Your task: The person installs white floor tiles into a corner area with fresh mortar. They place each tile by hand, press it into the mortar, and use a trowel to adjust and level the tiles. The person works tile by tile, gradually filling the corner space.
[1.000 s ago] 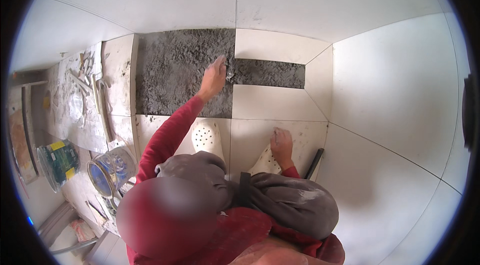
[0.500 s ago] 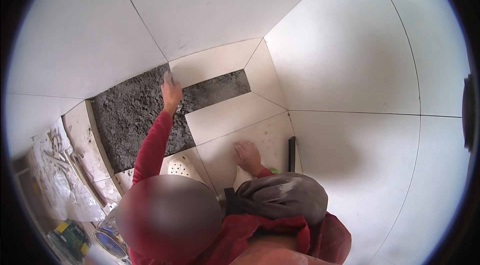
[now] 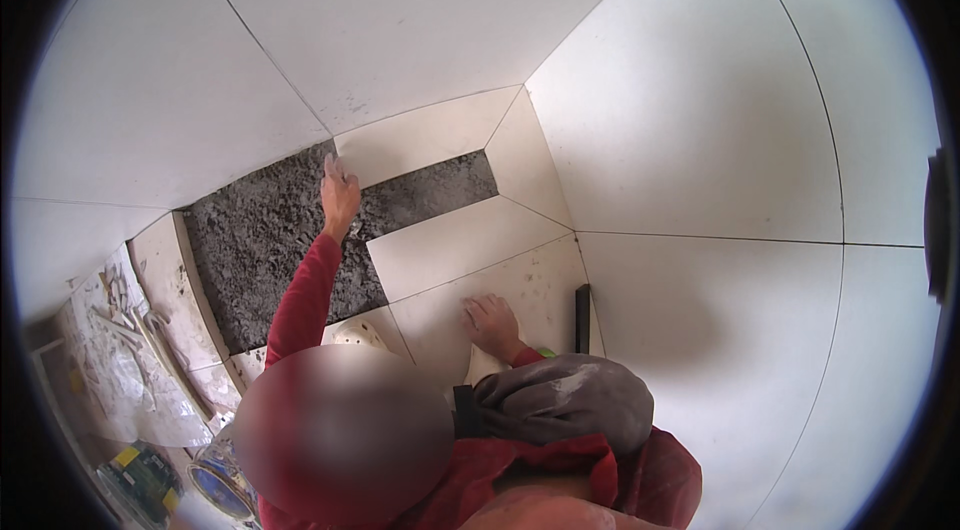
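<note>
My left hand [image 3: 341, 195] reaches forward over dark grey mortar [image 3: 270, 240], its fingers stretched toward the left end of a narrow white tile [image 3: 430, 133] along the far wall. The fingertips are at or close to that tile's edge; contact is hard to make out. Nothing shows in this hand. Resting on a pale floor tile [image 3: 450, 315], my right hand [image 3: 491, 326] has its fingers spread and holds nothing. Between the hands lies another white tile [image 3: 435, 242], bordered on its far side by a strip of bare mortar [image 3: 430, 192].
Large white wall tiles [image 3: 700, 130] rise ahead and at the right. A black bar [image 3: 582, 318] stands near the right wall. At the left are a littered plastic sheet [image 3: 125, 350], a green and yellow object [image 3: 140, 480] and a blue round container [image 3: 220, 485]. Light perforated shoes [image 3: 358, 333] are on the floor tiles.
The view has shifted slightly, so the floor sits a little lower. My left hand stays by the tile's edge with its fingers slightly shifted; my right hand remains on the floor tile.
</note>
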Tool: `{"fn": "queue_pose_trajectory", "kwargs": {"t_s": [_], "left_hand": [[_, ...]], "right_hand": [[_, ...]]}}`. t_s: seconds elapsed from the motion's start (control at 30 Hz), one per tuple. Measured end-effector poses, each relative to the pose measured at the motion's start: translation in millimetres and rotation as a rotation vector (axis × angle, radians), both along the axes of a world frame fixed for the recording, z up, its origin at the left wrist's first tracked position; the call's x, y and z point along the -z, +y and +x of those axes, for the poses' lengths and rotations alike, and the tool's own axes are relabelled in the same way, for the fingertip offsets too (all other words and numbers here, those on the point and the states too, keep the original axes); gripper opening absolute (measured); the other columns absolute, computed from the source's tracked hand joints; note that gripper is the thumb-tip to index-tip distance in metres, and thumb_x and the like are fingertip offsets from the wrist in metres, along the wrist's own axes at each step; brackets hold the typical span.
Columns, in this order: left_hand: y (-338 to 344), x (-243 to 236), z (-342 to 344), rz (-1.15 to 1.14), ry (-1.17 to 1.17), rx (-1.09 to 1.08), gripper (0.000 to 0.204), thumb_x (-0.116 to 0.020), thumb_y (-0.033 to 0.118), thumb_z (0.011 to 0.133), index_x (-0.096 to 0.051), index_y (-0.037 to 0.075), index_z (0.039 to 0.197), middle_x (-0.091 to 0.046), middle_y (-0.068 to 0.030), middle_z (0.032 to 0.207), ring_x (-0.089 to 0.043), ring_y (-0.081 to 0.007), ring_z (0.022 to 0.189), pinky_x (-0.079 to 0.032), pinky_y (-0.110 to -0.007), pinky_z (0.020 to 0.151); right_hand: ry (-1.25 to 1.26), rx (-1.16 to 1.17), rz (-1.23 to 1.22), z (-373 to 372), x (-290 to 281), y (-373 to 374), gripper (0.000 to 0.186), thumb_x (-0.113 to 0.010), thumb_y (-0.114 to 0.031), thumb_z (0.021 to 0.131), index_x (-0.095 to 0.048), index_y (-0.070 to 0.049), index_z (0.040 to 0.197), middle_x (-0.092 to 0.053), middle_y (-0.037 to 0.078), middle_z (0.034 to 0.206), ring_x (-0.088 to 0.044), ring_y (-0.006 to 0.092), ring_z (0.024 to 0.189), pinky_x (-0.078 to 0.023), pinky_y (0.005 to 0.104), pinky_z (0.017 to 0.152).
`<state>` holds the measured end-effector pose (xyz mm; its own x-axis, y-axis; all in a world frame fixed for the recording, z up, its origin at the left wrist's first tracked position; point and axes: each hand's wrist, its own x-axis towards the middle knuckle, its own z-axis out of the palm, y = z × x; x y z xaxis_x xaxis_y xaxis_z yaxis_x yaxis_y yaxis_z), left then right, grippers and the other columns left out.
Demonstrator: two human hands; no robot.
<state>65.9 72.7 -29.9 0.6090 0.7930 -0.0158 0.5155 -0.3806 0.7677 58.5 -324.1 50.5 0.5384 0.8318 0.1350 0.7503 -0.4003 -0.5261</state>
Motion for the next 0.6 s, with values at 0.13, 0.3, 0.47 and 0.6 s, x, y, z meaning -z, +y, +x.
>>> {"fn": "queue_pose_trajectory", "kwargs": {"t_s": [0.13,0.3,0.47,0.6], "left_hand": [[3.5,3.8,1.1,0.063,0.048,-0.035,0.067,-0.054,0.019,0.095,-0.028,-0.003,0.153,-0.061,-0.0221,0.138,-0.062,-0.0389,0.12,-0.047,-0.044,0.103],[1.1,1.2,2.3,0.039,-0.005,-0.02,0.066,-0.052,0.014,0.094,-0.028,-0.003,0.152,-0.059,-0.0263,0.14,-0.056,-0.0438,0.126,-0.041,-0.048,0.109],[1.0,-7.8,1.2,-0.04,-0.075,-0.05,0.065,-0.052,0.013,0.094,-0.028,-0.003,0.153,-0.058,-0.0267,0.141,-0.059,-0.0427,0.124,-0.043,-0.046,0.107],[-8.0,-21.7,7.8,-0.152,-0.055,-0.094,0.066,-0.052,0.012,0.094,-0.028,-0.003,0.154,-0.055,-0.0286,0.143,-0.06,-0.041,0.123,-0.047,-0.045,0.104]], "right_hand": [[-0.021,0.006,0.002,-0.1,3.8,-0.9,0.025,-0.067,-0.014,0.086,-0.068,-0.006,0.109,-0.068,0.009,0.103,-0.063,0.0278,0.095,-0.051,0.0426,0.083],[-0.017,0.013,0.024,-0.5,4.6,-1.5,0.026,-0.067,-0.014,0.086,-0.068,-0.006,0.11,-0.068,0.009,0.103,-0.063,0.028,0.095,-0.051,0.0419,0.082],[-0.013,0.006,0.017,-0.1,3.8,-0.7,0.026,-0.066,-0.014,0.086,-0.068,-0.006,0.111,-0.068,0.009,0.104,-0.063,0.0279,0.095,-0.051,0.0419,0.082],[-0.01,0.017,0.017,-0.1,4.5,-4.2,0.027,-0.066,-0.014,0.086,-0.068,-0.005,0.111,-0.068,0.009,0.104,-0.063,0.0278,0.095,-0.05,0.0417,0.083]]}}
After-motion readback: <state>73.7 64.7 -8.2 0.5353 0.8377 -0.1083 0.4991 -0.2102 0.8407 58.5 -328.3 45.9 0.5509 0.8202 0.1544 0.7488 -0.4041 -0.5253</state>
